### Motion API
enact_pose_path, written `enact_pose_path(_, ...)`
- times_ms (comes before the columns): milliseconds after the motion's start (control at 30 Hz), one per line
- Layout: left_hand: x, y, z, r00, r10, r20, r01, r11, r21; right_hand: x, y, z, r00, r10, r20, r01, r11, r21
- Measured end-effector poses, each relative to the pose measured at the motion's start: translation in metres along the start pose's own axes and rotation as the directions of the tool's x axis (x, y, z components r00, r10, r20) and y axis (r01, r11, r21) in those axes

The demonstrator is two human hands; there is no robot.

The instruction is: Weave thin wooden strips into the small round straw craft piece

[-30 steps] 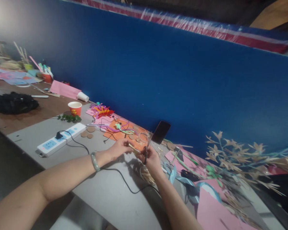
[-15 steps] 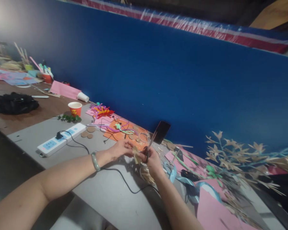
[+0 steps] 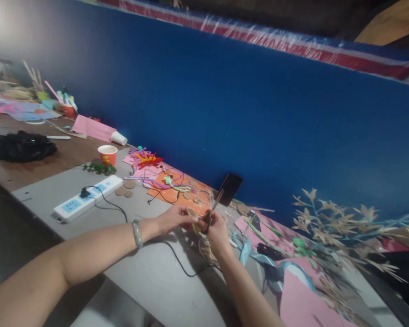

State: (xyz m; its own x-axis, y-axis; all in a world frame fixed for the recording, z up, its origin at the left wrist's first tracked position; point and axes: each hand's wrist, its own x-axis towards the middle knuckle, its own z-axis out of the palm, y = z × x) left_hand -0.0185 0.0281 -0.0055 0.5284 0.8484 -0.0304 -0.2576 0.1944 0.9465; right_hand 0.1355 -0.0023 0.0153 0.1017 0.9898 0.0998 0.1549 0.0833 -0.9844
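Observation:
My left hand point(image 3: 173, 219), with a jade-green bangle on its wrist, pinches a thin tan strip point(image 3: 191, 212) that looks like dried husk or leaf. My right hand point(image 3: 216, 230) is wrapped around a pair of scissors point(image 3: 218, 198), whose blades point up and away from me. Its fingertips meet the left fingers at the strip, so part of the strip is hidden. Below the hands lies a bundle of pale dry strips point(image 3: 206, 250), partly covered by my right wrist. A dark phone point(image 3: 230, 188) leans against the blue partition just beyond the scissors.
A power strip point(image 3: 88, 197) with a black cable lies left, near a red paper cup point(image 3: 107, 156). Orange paper point(image 3: 170, 181) holds wires and round wooden discs. Rightward are blue ribbon point(image 3: 269, 265), pink paper point(image 3: 303, 295) and dried flower stems point(image 3: 318, 215). The blue partition point(image 3: 191, 104) closes the back.
My left hand has shifted slightly right, closer to my right hand, and the tan strip has turned a little between the fingers. The scissors stay in my right hand.

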Motion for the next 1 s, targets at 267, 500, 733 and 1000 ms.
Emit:
enact_pose_path(267, 0.003, -0.003, -0.002, 1.000, -0.023, 0.005, 0.022, 0.999, 0.041, -0.004, -0.002, 0.005, 0.998, 0.030, 0.047, -0.033, 0.998, 0.049)
enact_pose_path(500, 0.003, 0.000, -0.008, 0.999, -0.012, 0.050, 0.014, 0.999, -0.052, 0.006, 0.003, -0.005, 0.996, 0.052, 0.073, -0.066, 0.977, 0.201)
enact_pose_path(733, 0.002, 0.000, -0.008, 0.996, -0.039, 0.075, 0.047, 0.994, -0.098, 0.009, 0.003, -0.010, 0.997, 0.063, 0.050, -0.069, 0.989, 0.133)
enact_pose_path(1000, 0.005, -0.006, -0.009, 0.981, -0.075, 0.179, 0.096, 0.989, -0.114, 0.005, 0.000, -0.007, 0.994, 0.055, 0.091, -0.060, 0.997, 0.053)
